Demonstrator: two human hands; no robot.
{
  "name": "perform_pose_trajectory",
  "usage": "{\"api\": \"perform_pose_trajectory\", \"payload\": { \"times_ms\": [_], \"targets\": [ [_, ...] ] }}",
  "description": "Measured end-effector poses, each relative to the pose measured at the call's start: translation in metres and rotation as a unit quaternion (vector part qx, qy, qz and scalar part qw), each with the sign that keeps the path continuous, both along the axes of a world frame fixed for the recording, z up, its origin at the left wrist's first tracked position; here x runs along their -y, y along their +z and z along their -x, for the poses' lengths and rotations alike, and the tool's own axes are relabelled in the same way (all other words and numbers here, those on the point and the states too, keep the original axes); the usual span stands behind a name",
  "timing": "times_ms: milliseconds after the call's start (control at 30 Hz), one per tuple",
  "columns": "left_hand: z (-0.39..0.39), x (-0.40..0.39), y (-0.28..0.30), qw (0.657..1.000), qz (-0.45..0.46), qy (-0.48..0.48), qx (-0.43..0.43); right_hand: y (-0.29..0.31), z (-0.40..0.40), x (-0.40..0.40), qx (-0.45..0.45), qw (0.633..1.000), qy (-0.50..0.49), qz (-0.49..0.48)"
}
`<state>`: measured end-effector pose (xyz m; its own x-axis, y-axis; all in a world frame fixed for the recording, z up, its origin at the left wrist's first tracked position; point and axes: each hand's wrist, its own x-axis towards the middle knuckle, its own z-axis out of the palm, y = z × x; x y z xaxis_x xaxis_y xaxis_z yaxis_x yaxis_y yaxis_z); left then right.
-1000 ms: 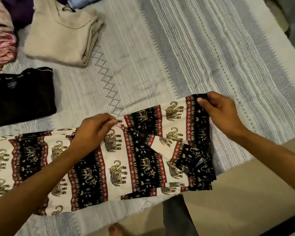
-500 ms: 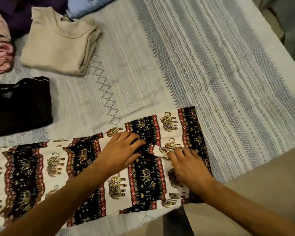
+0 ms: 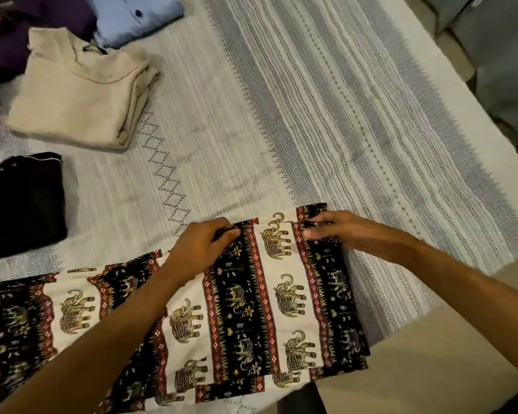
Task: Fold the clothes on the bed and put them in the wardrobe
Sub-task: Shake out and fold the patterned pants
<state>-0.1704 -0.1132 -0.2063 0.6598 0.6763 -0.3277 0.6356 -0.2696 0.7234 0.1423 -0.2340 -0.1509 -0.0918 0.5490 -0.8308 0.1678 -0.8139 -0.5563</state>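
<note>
Running left to right along the bed's [image 3: 281, 115] near edge, the trousers [image 3: 281, 294] lie long-axis across the person — left hand [image 3: 201, 249] pinching the far edge, right hand [image 3: 335, 231] flat-fingered on the right-end band — so the long unfolded stretch lies leftward.

The bed [image 3: 281, 100] wears a white spread with grey woven stripes. At its six o'clock edge an elephant-print garment [image 3: 251, 309] lies flat. At nine o'clock rests a folded black garment [image 3: 21, 204]; at ten to eleven o'clock a folded beige top [image 3: 78, 97], with a purple garment [image 3: 9, 40] and a light blue shirt [image 3: 135, 16] just beyond it.
</note>
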Motion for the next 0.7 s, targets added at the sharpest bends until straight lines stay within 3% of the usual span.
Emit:
{"api": "perform_pose_trajectory", "payload": {
  "times_ms": [67,167,233,433,700],
  "targets": [
    [-0.002,-0.003,-0.001,1.0,0.016,-0.008,-0.005,-0.005,0.005,0.009,0.113,0.992,-0.015,-0.05],
    [-0.003,-0.005,0.0,1.0,0.025,0.003,0.002,-0.018,0.004,0.011,0.102,0.973,-0.167,-0.122],
    [-0.004,-0.004,0.0,1.0,0.02,0.022,0.002,-0.026,-0.001,0.006,0.118,0.962,-0.204,-0.135],
    [-0.006,0.005,0.001,0.998,-0.021,0.053,0.002,-0.025,0.015,0.012,0.195,0.939,-0.225,-0.172],
    [0.02,0.011,0.01,0.993,-0.084,0.024,-0.076,0.002,0.045,0.122,0.143,0.981,-0.101,-0.087]
  ]
}}
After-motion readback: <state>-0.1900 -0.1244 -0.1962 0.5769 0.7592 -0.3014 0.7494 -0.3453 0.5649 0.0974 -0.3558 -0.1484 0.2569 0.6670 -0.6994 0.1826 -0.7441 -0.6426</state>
